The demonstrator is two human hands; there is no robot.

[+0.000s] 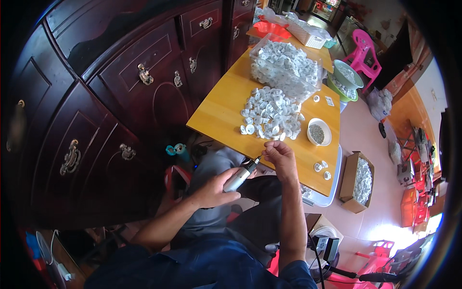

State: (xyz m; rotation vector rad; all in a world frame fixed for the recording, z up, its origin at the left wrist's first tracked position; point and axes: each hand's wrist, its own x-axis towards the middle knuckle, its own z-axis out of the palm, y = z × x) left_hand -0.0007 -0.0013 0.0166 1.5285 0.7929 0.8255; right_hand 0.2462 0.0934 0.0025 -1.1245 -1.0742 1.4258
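Dark carved cabinet doors (120, 91) filled the left of the view, and a yellow wooden table (216, 115) ran along them, carrying a heap of small white plastic parts (272, 113), a clear bag of the same parts (286, 65) and a small white bowl of dark bits (318, 131).

Just off the table's near edge, over the person's lap, the two hands met. The left hand (214, 190) was wrapped closed around a grey pen-shaped power driver (240, 176), whose long axis ran up and to the right — butt in the palm, tip toward the other hand. The right hand (280, 159) lay directly beyond that tip, fingers pinched shut on something small; whatever it pinched was too hidden by the fingertips to name. Tool tip and pinched fingers were touching or nearly so — I could not tell which.

The heap of parts lay just past the right hand, up the table, nearer to it than to the left. A cardboard box of white parts (358, 180) sat on the floor to the right.
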